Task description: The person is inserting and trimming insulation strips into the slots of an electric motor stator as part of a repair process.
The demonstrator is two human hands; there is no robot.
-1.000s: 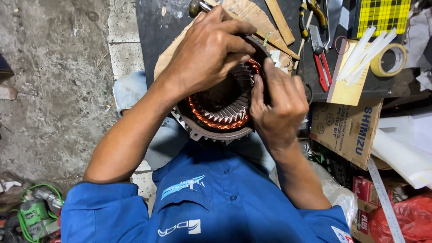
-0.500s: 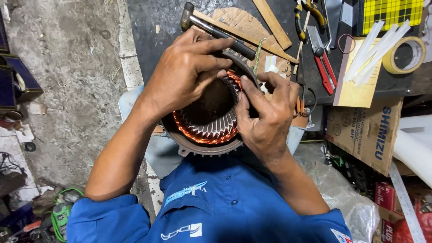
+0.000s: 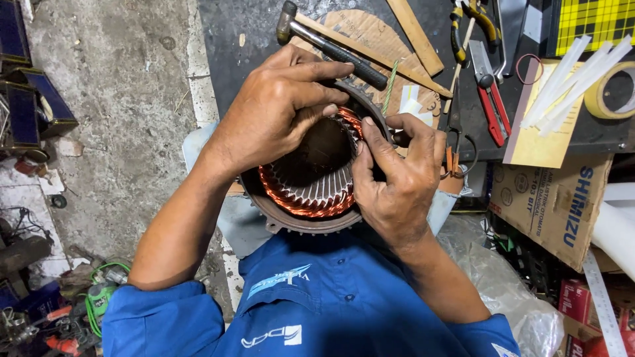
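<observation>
At centre frame, your left hand (image 3: 278, 112) gripped the stator (image 3: 311, 192) rim, fingers curled, steadying it on your lap, while your right hand (image 3: 397, 178) pinched the copper winding (image 3: 301, 201) near its upper edge.

one stator (image 3: 311, 192), one hammer (image 3: 331, 45), two pliers (image 3: 493, 99), one tape roll (image 3: 612, 92).

A hammer (image 3: 331, 45) lies on the dark bench (image 3: 225, 59) beside wooden sticks (image 3: 415, 36) and red-handled pliers (image 3: 491, 99). Further right sit a tape roll (image 3: 610, 92), white strips (image 3: 572, 79) and a cardboard box (image 3: 552, 198).
</observation>
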